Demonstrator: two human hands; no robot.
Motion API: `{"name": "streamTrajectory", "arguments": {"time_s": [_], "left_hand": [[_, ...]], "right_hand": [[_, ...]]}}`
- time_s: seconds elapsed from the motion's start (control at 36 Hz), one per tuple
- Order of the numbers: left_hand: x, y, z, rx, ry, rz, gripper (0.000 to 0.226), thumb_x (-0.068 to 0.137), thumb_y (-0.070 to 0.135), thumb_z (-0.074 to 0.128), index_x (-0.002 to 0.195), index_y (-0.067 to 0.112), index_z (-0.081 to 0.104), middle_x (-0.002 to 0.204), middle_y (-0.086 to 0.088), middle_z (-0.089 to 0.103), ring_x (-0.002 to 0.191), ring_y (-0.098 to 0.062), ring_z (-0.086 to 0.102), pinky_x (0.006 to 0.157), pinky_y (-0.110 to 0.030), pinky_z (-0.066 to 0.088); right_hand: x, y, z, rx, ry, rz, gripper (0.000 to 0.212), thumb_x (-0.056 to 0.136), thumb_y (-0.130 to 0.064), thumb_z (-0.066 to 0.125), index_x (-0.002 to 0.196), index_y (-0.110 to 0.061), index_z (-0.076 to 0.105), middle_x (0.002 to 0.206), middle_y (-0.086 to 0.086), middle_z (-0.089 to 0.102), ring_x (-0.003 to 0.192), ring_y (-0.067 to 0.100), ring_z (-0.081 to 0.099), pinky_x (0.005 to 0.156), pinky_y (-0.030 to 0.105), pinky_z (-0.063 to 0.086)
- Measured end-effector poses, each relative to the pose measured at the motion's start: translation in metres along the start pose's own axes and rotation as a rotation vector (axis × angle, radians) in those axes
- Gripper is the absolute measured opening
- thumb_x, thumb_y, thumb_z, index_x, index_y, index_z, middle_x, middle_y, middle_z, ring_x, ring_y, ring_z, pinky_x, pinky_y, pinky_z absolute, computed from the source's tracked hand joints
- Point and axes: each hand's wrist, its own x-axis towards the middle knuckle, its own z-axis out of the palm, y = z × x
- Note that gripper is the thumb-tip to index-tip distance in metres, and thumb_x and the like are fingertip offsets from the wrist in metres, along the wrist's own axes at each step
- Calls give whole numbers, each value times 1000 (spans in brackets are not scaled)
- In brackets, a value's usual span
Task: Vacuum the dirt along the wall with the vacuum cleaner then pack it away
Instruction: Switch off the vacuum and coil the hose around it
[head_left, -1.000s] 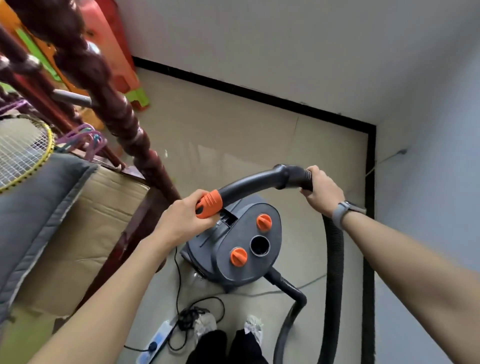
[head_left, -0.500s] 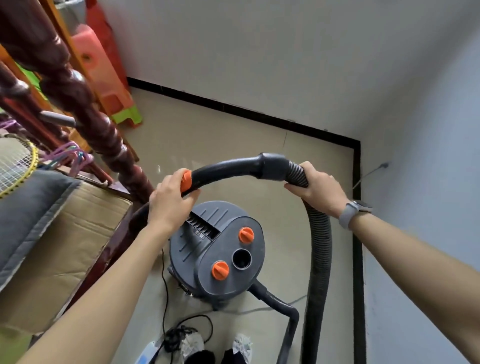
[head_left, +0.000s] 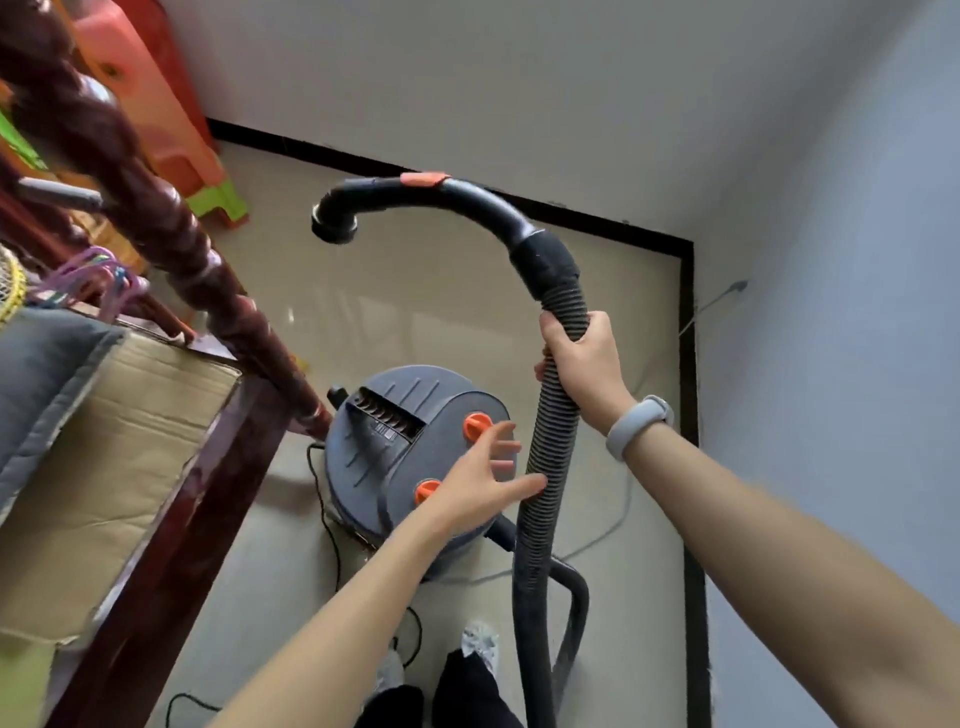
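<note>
A grey canister vacuum cleaner (head_left: 395, 457) with two orange knobs stands on the tiled floor in front of my feet. Its black ribbed hose (head_left: 550, 467) rises from the canister's lower right. My right hand (head_left: 582, 364) grips the hose just below the curved black handle tube (head_left: 457, 200), which arches up and left, its open end hanging free. An orange slider sits on top of that tube. My left hand (head_left: 483, 483) hovers over the canister lid with spread fingers, its fingertips at the hose, holding nothing.
A dark carved wooden post and frame (head_left: 171, 244) stand at the left, with a cardboard box (head_left: 104, 467) and grey cushion. Orange and green plastic stools (head_left: 171, 135) sit at the back left. White walls with black skirting (head_left: 691, 415) close the corner. A black cord (head_left: 324, 499) trails on the floor.
My left hand let go of the handle tube's orange end and dropped over the canister lid. My right hand slid down the hose and raised the tube upright.
</note>
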Motion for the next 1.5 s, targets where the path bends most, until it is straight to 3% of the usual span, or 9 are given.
{"name": "streamTrajectory", "arguments": {"time_s": [0.19, 0.42, 0.56, 0.69, 0.86, 1.0, 1.25, 1.39, 1.5], "left_hand": [[-3, -23, 5, -16, 46, 97, 44, 72, 28, 72, 107, 19, 46, 88, -6, 59, 78, -16, 57, 77, -46, 53], [-42, -36, -77, 200, 145, 246, 48, 83, 13, 69, 116, 36, 44, 85, 7, 63, 72, -1, 60, 62, -13, 46], [-64, -43, -126, 393, 283, 272, 52, 80, 16, 73, 124, 26, 48, 90, 17, 58, 82, -8, 58, 71, -23, 45], [-77, -53, -164, 447, 434, 266, 42, 78, 9, 73, 116, 16, 56, 90, 5, 61, 85, -17, 59, 71, -27, 42], [-72, -66, -197, 503, 517, 213, 34, 74, 16, 77, 104, 17, 60, 85, 4, 62, 82, -20, 59, 70, -31, 43], [-58, -75, -199, 482, 454, 154, 35, 76, 22, 74, 106, 24, 57, 89, 4, 65, 85, -19, 62, 75, -36, 51], [-22, -72, -196, 446, 480, 167, 43, 89, 20, 65, 125, 16, 44, 110, -6, 57, 99, -24, 54, 85, -39, 46], [-4, -63, -196, 486, 476, 309, 50, 89, 16, 65, 133, 12, 42, 114, -10, 52, 104, -24, 50, 92, -42, 43], [12, -44, -186, 491, 455, 444, 49, 87, 18, 65, 127, 26, 37, 112, -11, 52, 103, -29, 49, 93, -49, 42]], "right_hand": [[-9, -20, 21, 255, 138, 117, 32, 96, -31, 55, 104, -8, 34, 78, 9, 50, 49, 17, 56, 53, 34, 52], [-29, -31, 46, 452, 48, 207, 32, 95, -25, 59, 109, -4, 41, 78, 11, 55, 55, 20, 65, 63, 38, 59], [-40, -35, 68, 590, -6, 291, 23, 96, -18, 57, 104, -2, 43, 83, 11, 52, 62, 24, 65, 59, 36, 58], [-51, -40, 87, 702, 18, 342, 14, 96, -10, 54, 85, -5, 48, 81, 11, 52, 67, 25, 60, 71, 41, 53], [-49, -48, 90, 792, 65, 326, 10, 93, -5, 56, 96, 0, 47, 97, 19, 50, 58, 22, 62, 59, 36, 59], [-38, -48, 91, 837, 98, 314, 23, 92, -6, 57, 108, -2, 41, 87, 13, 49, 62, 22, 62, 63, 39, 58], [-21, -27, 85, 574, 185, 353, 19, 94, -21, 59, 88, -8, 47, 81, 7, 53, 73, 18, 60, 76, 41, 57], [9, -5, 70, 210, 245, 377, 42, 94, -45, 52, 113, -8, 49, 105, 10, 62, 91, 23, 63, 93, 44, 52], [30, 10, 63, 145, 330, 354, 38, 97, -45, 36, 91, -12, 53, 94, 8, 60, 92, 26, 58, 90, 41, 49]]}}
